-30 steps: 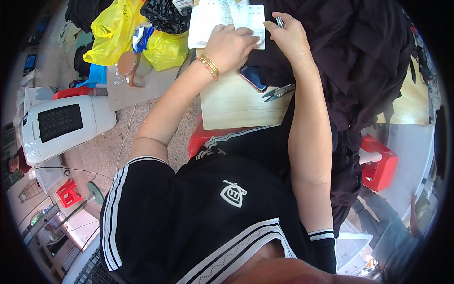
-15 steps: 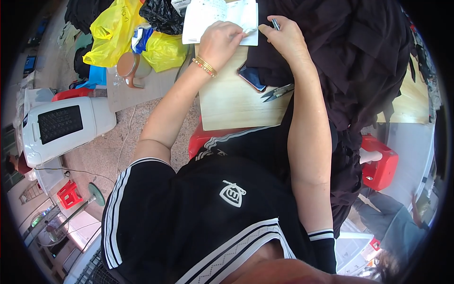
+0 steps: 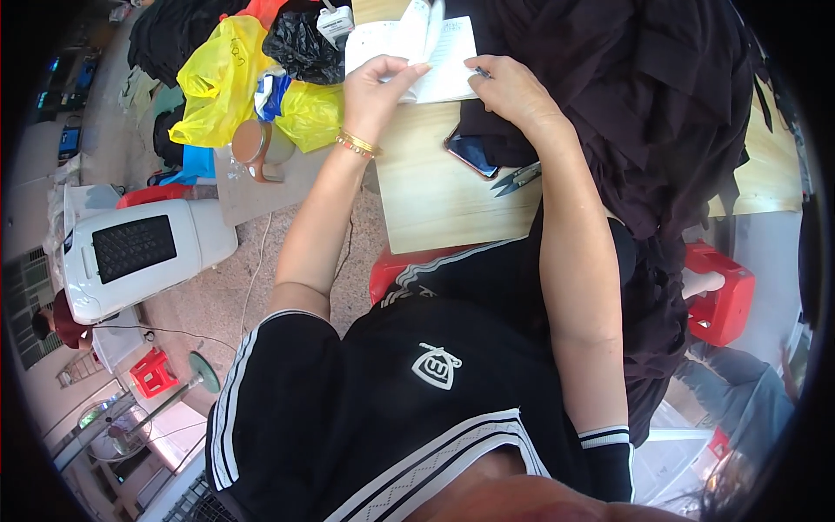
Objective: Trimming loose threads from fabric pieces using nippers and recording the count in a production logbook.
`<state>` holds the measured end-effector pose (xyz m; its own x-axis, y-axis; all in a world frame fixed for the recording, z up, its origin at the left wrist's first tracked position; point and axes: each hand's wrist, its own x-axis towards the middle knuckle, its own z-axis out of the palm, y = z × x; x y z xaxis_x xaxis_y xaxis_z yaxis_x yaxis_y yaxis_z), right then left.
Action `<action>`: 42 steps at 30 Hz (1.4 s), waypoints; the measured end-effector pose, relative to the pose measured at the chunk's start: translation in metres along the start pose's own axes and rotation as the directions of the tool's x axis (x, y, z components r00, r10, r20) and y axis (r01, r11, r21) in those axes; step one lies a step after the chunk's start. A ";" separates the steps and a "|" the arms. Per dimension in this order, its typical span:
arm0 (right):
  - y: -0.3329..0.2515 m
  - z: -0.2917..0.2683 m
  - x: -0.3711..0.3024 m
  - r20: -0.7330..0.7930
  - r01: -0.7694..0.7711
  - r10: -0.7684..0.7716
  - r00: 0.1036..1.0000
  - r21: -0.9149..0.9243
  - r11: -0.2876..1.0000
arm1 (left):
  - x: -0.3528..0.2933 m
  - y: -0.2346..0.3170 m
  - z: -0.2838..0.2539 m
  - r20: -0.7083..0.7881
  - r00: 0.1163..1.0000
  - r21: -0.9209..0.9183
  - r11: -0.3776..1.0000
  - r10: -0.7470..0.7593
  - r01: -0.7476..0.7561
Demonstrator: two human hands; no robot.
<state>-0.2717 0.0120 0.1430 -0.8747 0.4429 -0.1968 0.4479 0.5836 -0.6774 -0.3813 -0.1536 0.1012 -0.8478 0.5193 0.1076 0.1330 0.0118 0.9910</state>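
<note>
An open notebook [image 3: 451, 76] lies at the far edge of the wooden table, with some leaves standing curled up near its middle. My left hand [image 3: 374, 91] is closed at the notebook's near left side, thumb and forefinger pinching at the pages. Bracelets circle that wrist. My right hand [image 3: 519, 94] holds a pen [image 3: 481, 72] between its fingers and touches the notebook's right edge. Closer to me, a phone [image 3: 470, 155] lies partly beneath dark cloth [image 3: 617, 96]. Beside it are thread snips [image 3: 517, 179], partly covered by my right forearm.
Dark cloth is heaped over the table's right side and hangs down. To the left are yellow plastic bags [image 3: 217, 83], a black bag [image 3: 300, 43] and a brown-lidded jar [image 3: 251, 142]. A white machine casing [image 3: 143, 252] and red stools [image 3: 720, 291] stand around. Another person [image 3: 739, 391] is at lower right.
Notebook leaves have lifted and curled upward. My left hand has moved left from the notebook's middle, and my right hand has come down to its right edge. The whole view has shifted slightly.
</note>
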 end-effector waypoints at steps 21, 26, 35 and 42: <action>-0.003 0.008 -0.004 -0.059 -0.004 -0.010 0.998 -0.232 0.973 | 0.000 0.000 -0.024 -0.024 0.979 0.026 0.979 0.202 -0.201; -0.005 0.006 -0.005 -0.054 -0.022 0.009 0.998 -0.242 0.970 | 0.005 0.007 -0.045 0.160 0.970 -0.088 0.976 -0.184 0.200; -0.009 0.007 -0.007 -0.058 -0.039 0.024 0.998 -0.276 0.960 | 0.008 -0.006 -0.041 -0.087 0.960 -0.083 0.963 -0.265 0.258; -0.007 0.009 -0.005 -0.054 -0.045 0.031 0.998 -0.276 0.960 | 0.007 -0.014 -0.037 -0.100 0.983 -0.124 0.982 -0.157 0.144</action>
<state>-0.2721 -0.0006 0.1427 -0.8489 0.4972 -0.1792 0.5207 0.7282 -0.4456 -0.4084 -0.1818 0.0912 -0.9050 0.4234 -0.0418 -0.0552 -0.0194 0.9983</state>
